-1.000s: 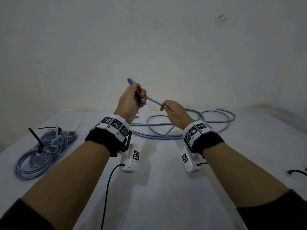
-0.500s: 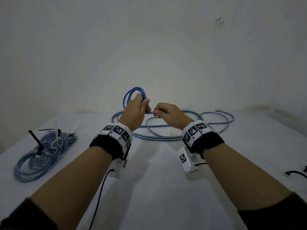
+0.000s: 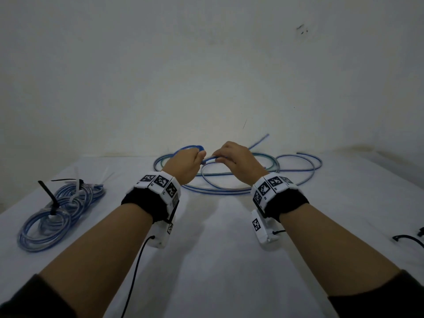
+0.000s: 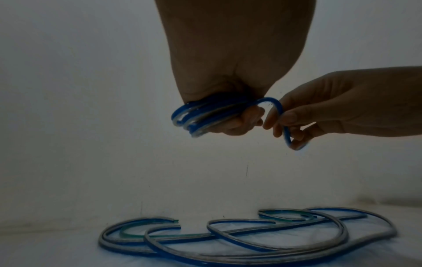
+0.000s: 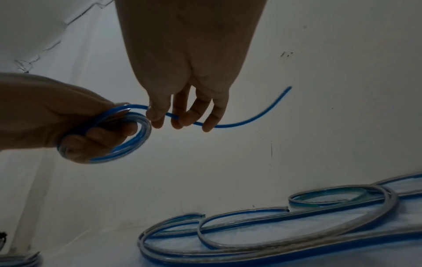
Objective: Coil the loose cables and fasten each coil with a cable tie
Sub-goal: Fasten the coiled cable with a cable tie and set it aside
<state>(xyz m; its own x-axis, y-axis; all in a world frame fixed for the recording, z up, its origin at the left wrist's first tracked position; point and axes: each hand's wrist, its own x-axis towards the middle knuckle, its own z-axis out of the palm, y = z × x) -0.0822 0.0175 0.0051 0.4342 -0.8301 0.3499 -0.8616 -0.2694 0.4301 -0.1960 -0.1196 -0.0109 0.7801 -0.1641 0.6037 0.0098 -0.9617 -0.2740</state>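
Note:
My left hand (image 3: 187,162) grips a small coil of blue cable (image 4: 200,115) held above the table; the coil (image 5: 128,137) wraps round its curled fingers. My right hand (image 3: 234,157) is just to its right and pinches the cable's loose tail (image 5: 239,124) between thumb and fingers. The free end of the tail (image 3: 261,140) sticks up to the right, past the right hand. Under both hands more loose blue cables (image 3: 229,180) lie in wide loops on the white table (image 3: 218,260).
Tied blue coils (image 3: 59,210) with black and white cable ties lie at the table's left side. A black cable tie (image 3: 406,238) lies at the right edge. A pale wall (image 3: 206,76) stands right behind the loose cables.
Both hands have come down closer to the table. The cable, first held as a straight piece between them, is now wound into a small coil in the left hand, with only a short tail left.

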